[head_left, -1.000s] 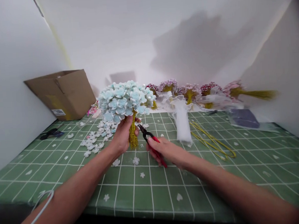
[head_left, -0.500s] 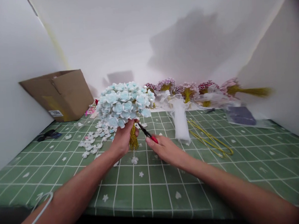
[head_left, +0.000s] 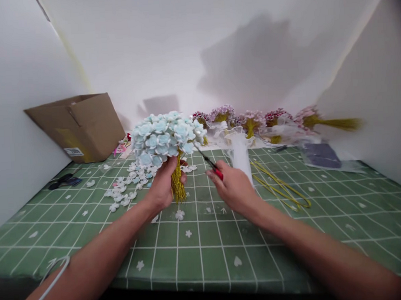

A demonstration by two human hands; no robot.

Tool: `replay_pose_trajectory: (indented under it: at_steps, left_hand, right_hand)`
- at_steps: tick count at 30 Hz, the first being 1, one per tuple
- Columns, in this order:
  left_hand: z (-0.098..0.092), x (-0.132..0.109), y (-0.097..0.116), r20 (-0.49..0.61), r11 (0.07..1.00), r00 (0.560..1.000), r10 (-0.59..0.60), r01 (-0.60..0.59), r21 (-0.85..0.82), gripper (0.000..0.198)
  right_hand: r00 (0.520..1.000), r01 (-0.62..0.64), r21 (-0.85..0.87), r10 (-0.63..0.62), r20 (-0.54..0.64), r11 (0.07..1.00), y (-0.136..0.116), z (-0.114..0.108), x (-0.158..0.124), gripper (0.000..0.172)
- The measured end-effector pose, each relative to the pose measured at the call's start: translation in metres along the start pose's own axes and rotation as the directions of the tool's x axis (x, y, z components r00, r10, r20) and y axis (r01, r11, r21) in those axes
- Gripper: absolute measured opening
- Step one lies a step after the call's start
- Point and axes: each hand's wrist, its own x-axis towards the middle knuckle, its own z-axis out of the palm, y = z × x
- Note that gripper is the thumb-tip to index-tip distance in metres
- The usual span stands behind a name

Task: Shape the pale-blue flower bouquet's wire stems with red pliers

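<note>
A bouquet of pale blue artificial flowers stands upright above the table, its gold twisted stems bunched below the blooms. My left hand is wrapped round those stems just under the flower heads. Red-handled pliers with dark, narrow jaws are gripped in my right hand, to the right of the bouquet. Their tip points up and left, close to the lower right blooms; whether it touches them I cannot tell. Loose white flower pieces lie on the table behind my left forearm.
A cardboard box stands at the back left. Along the wall lie several pink and red flower bunches. White mesh wrap, gold wire stems and a dark flat packet rest on the green gridded tablecloth.
My right hand has moved right and slightly up with the pliers, whose tip has left the stems and is now near the right-hand blooms. The bouquet has shifted and turned slightly in my left hand.
</note>
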Motion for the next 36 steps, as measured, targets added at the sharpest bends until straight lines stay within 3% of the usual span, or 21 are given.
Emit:
replay_pose_trajectory:
  at_steps: [2,6,9,17,25,32,34,36]
  left_hand:
    - [-0.003,0.004,0.000,-0.017,0.999,1.000,-0.023,0.022,-0.034,0.045]
    - [-0.005,0.008,0.000,-0.022,0.998,1.000,0.005,-0.006,-0.063,0.049]
    - [-0.001,0.004,-0.001,-0.012,0.998,0.999,0.039,-0.039,-0.048,0.050]
    - [0.003,-0.008,-0.009,0.047,0.990,0.996,0.074,-0.079,0.115,0.041]
    - [0.001,-0.004,-0.007,0.018,0.992,0.993,0.114,-0.115,0.059,0.040]
    - [0.002,-0.007,-0.009,0.075,0.991,0.993,0.086,-0.093,0.093,0.039]
    - [0.004,-0.008,-0.008,0.086,0.994,0.994,0.069,-0.075,0.073,0.039]
    - [0.006,-0.009,-0.005,0.093,0.999,0.995,0.045,-0.046,0.017,0.040]
  right_hand:
    - [0.999,0.023,0.017,-0.023,0.031,1.000,0.003,-0.005,0.002,0.030]
    - [0.966,0.091,0.116,-0.116,0.229,0.989,-0.001,0.001,-0.004,0.033]
    - [0.953,0.074,0.149,-0.114,0.281,0.986,-0.007,0.008,-0.009,0.036]
    - [0.956,0.038,0.290,-0.119,0.266,0.956,-0.009,0.005,-0.009,0.037]
    - [0.949,0.028,0.262,-0.108,0.296,0.965,-0.006,0.013,-0.009,0.041]
    - [0.960,0.043,0.309,-0.126,0.251,0.950,-0.005,0.016,-0.011,0.040]
    - [0.964,0.056,0.271,-0.122,0.235,0.961,-0.005,0.018,-0.012,0.041]
    - [0.974,0.079,0.127,-0.103,0.199,0.989,-0.004,0.019,-0.012,0.039]
